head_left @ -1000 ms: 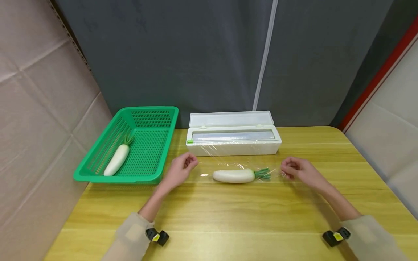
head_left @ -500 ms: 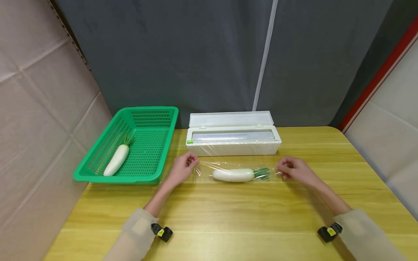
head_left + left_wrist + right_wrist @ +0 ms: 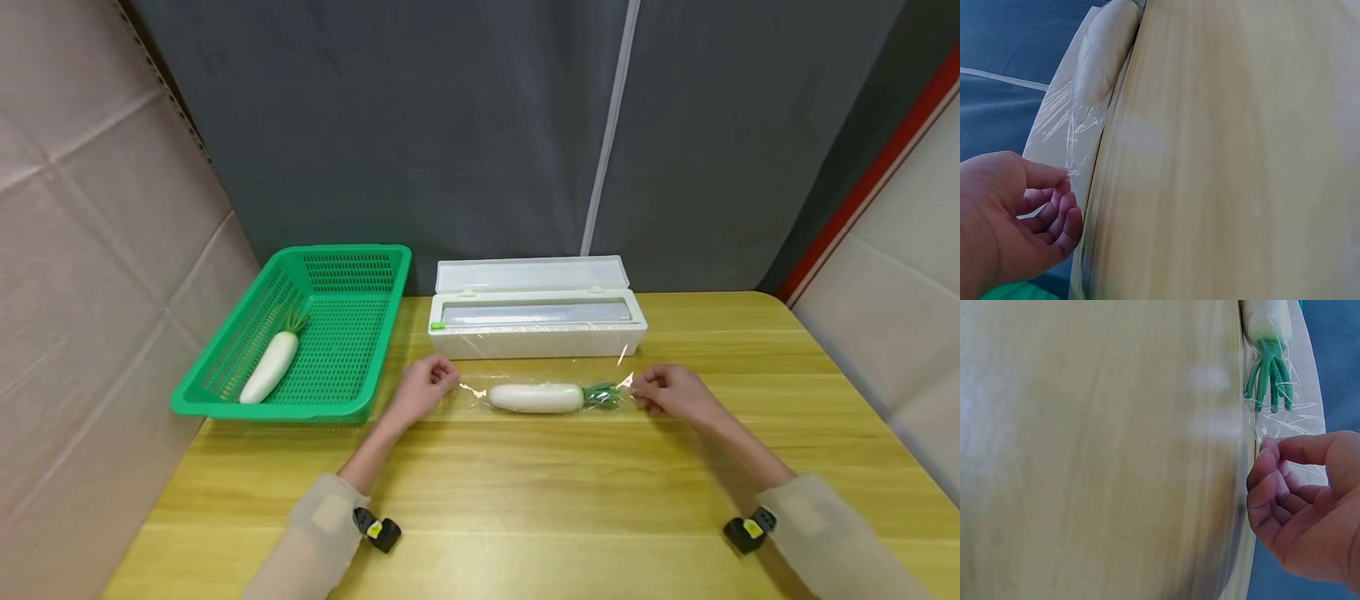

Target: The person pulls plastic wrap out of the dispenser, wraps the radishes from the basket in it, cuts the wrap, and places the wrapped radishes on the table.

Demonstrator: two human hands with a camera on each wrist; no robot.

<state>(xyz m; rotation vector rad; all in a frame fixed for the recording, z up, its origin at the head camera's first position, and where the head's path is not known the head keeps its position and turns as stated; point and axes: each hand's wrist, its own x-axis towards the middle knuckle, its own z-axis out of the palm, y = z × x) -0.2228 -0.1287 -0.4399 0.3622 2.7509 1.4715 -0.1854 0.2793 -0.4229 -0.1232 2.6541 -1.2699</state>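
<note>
A white radish (image 3: 536, 398) with cut green tops (image 3: 1270, 375) lies sideways on the table under clear plastic wrap (image 3: 474, 388). At its blunt end my left hand (image 3: 427, 385) pinches the wrap between thumb and forefinger, as the left wrist view shows. Beyond the green tops my right hand (image 3: 670, 392) pinches the other side of the film, fingertips together (image 3: 1269, 445). The film runs back from the radish to a white wrap dispenser (image 3: 537, 340), whose lid stands raised. Wrinkles in the film glint at both ends of the radish.
At the left stands a green slotted basket (image 3: 386, 333), with a second white radish (image 3: 270, 367) leaning inside it. A green slider (image 3: 438, 326) sits on the dispenser's left front edge. A dark grey curtain (image 3: 390, 125) hangs behind the wooden table (image 3: 540, 500).
Both hands keep their pinch on the wrap. My right hand has moved a little left, towards the green tops; my left has shifted slightly right. The radish has moved slightly towards the dispenser.
</note>
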